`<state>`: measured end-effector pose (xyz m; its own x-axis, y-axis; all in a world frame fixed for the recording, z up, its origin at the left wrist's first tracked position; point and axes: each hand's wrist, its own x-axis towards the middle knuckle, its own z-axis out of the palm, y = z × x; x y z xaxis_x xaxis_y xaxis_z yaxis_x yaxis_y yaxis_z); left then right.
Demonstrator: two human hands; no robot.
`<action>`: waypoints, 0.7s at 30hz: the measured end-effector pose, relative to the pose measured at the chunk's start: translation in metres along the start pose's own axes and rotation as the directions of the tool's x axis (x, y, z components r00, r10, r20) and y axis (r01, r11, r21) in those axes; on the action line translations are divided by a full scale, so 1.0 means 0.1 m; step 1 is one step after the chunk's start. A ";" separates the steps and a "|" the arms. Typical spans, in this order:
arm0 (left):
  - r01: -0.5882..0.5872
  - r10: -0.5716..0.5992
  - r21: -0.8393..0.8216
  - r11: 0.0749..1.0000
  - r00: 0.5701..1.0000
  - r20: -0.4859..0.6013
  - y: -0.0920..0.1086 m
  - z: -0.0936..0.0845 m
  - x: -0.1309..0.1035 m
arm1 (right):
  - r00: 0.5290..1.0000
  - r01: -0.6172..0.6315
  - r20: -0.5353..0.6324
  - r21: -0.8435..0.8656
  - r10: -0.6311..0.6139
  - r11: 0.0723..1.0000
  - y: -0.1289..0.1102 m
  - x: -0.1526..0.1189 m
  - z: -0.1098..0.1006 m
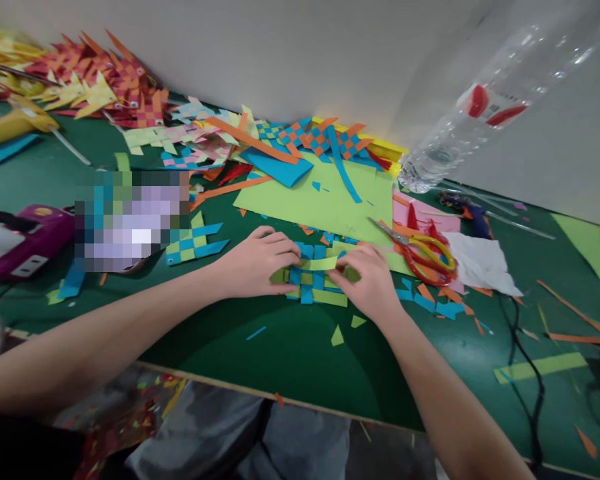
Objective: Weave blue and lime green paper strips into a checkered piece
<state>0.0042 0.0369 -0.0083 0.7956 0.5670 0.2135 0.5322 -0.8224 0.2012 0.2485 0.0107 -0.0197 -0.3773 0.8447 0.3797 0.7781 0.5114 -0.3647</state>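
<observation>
A small weave of blue and green paper strips (307, 291) lies on the table in front of me. My left hand (260, 263) is at its left edge, fingers curled and closed on the woven paper. From the right, my right hand (373, 279) pinches a light green paper strip (320, 264) between thumb and finger. That strip crosses over the blue strips and bows up slightly. My fingers hide both ends of the weave. Left of my left hand lies a woven blue-and-green paper fish (193, 244).
Scissors (420, 250) with red and yellow handles lie right of my right hand. Behind are green paper sheets (310, 197) and piled woven fish (100, 83). A clear plastic bottle (485, 110), a yellow glue gun (23, 121), a purple power strip (37, 240) and a black cable (517, 340) are around.
</observation>
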 end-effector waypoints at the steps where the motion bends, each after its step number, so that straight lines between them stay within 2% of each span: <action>1: -0.003 0.002 0.010 1.000 1.000 0.003 0.00 0.00 0.00 | 0.999 0.045 0.027 0.009 -0.046 0.999 -0.02 0.00 0.01; 4: -0.008 0.008 0.042 0.999 1.000 0.000 0.00 0.01 0.00 | 0.981 0.169 0.096 -0.011 -0.167 0.986 -0.08 0.00 0.02; 7: -0.005 0.005 0.068 0.998 1.000 -0.003 0.01 0.01 0.01 | 0.969 0.210 0.146 -0.062 -0.199 0.976 -0.12 0.01 0.04; 11: 0.005 -0.005 0.077 0.997 1.000 0.005 0.00 0.01 0.01 | 0.971 0.187 0.170 -0.116 -0.166 0.975 -0.14 0.03 0.10; 16: -0.013 0.013 0.024 1.000 1.000 -0.007 -0.01 0.01 0.01 | 0.985 0.130 0.136 -0.163 -0.108 0.978 -0.18 0.06 0.19; 21: -0.018 0.017 0.044 0.999 1.000 0.005 -0.01 0.02 0.01 | 0.989 0.096 0.132 -0.209 -0.069 0.973 -0.21 0.08 0.23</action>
<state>0.0051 0.0380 -0.0099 0.8061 0.5524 0.2125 0.5301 -0.8335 0.1556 0.2180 0.0103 -0.0284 -0.4933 0.8207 0.2882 0.8259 0.5459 -0.1410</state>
